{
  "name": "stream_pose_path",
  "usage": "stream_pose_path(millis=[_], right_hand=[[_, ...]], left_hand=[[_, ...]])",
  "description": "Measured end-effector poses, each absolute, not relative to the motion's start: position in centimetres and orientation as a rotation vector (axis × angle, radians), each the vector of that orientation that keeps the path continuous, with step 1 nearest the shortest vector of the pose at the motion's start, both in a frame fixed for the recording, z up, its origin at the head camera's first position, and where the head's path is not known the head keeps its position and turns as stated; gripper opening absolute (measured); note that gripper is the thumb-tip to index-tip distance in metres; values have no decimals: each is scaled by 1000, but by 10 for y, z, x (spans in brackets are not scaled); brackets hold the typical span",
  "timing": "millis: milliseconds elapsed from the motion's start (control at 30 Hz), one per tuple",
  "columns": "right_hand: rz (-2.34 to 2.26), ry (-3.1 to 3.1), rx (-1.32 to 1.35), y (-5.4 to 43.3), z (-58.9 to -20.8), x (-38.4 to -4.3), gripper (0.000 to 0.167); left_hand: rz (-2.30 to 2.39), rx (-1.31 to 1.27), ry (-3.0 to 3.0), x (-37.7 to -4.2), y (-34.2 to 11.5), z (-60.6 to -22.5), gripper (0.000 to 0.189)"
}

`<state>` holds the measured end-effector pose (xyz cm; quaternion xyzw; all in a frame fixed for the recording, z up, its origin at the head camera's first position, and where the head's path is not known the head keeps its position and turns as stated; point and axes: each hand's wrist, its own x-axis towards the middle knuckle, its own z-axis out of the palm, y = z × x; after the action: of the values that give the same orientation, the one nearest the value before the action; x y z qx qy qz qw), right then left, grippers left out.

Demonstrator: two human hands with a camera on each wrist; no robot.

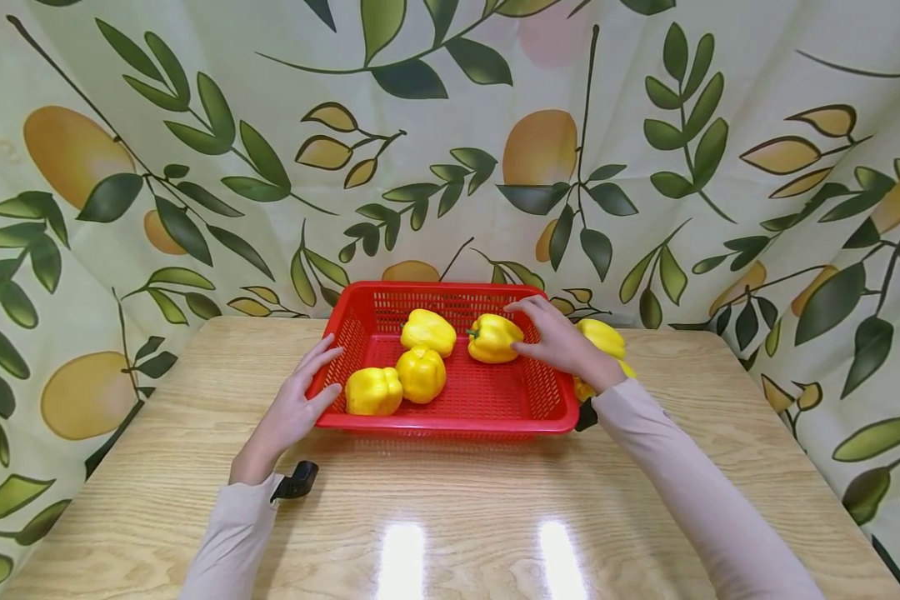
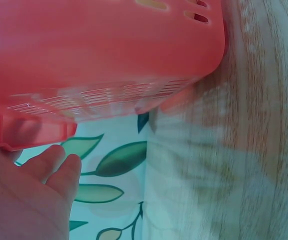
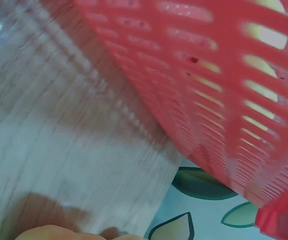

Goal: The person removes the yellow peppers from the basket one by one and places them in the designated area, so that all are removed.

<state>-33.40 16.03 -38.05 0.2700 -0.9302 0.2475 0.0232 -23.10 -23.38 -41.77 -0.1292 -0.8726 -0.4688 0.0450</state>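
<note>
A red plastic basket (image 1: pixel 465 425) stands on the table with several yellow bell peppers inside. Three of them, including one bell pepper (image 1: pixel 373 392) in the near corner, lie grouped on the left. My right hand (image 1: pixel 558 337) reaches over the basket's right side, fingers spread, beside another bell pepper (image 1: pixel 493 339) whose green stem points left. The thumb tip appears to touch that pepper; firm contact is unclear. At the left rim my left hand (image 1: pixel 292 412) is spread, its fingertips by the edge. In the left wrist view, that hand (image 2: pixel 29 195) lies close beneath the basket rim (image 2: pixel 29 127).
More yellow bell peppers (image 1: pixel 602 337) lie on the table right of the basket, partly hidden by my right arm. The wooden table (image 1: pixel 450 517) ends at a leaf-patterned curtain (image 1: pixel 450 167) behind. A black wrist device (image 1: pixel 296 481) is on my left wrist.
</note>
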Motion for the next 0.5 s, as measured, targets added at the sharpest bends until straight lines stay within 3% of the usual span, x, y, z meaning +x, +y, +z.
stream_pose_path(millis=[500], right_hand=[[606, -2958, 888, 149, -386, -338, 62]], left_hand=[[-1446, -386, -2654, -231, -233, -419, 53]])
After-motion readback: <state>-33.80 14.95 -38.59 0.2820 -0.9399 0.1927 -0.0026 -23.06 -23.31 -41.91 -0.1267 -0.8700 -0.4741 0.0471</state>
